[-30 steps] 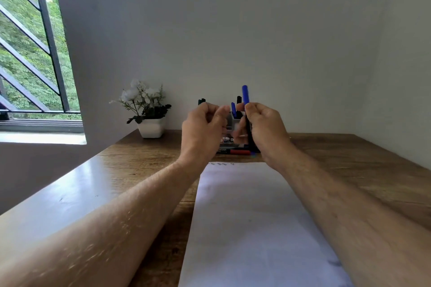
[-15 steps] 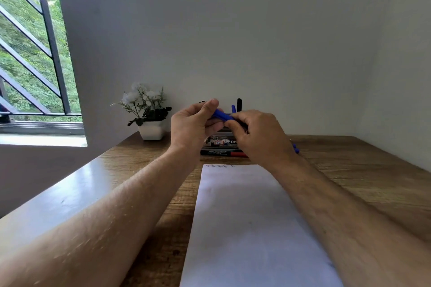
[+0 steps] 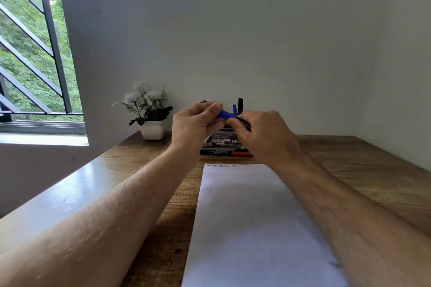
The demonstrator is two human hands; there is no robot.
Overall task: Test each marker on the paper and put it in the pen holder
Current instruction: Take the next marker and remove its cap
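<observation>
Gripping a blue marker [image 3: 225,114] between both hands above the far end of a wooden desk [image 3: 349,161], a person holds it level in front of a pale wall [image 3: 256,30]. The left hand [image 3: 194,123] pinches the blue cap end between thumb and curled fingers, while the right hand [image 3: 263,134] has its fingers curled round the dark barrel, whose far end is hidden inside the fist. Whether the cap is seated on the barrel or pulled free cannot be told, as the fingers cover the joint.

A long sheet of white paper [image 3: 251,228] lies flat on the desk between the two forearms, a short row of small ink marks [image 3: 221,166] showing along its far edge. Just beyond the paper, a red-and-black marker [image 3: 227,153] lies on its side, and behind it sits a stack of further markers with printed labels [image 3: 224,142]. The pen holder itself is largely hidden behind the hands; a black marker [image 3: 240,106] and a blue one [image 3: 234,109] stand upright above the knuckles.

To the left, a white pot of white flowers [image 3: 150,112] stands against the wall, near a barred window [image 3: 35,53] with green foliage outside.
</observation>
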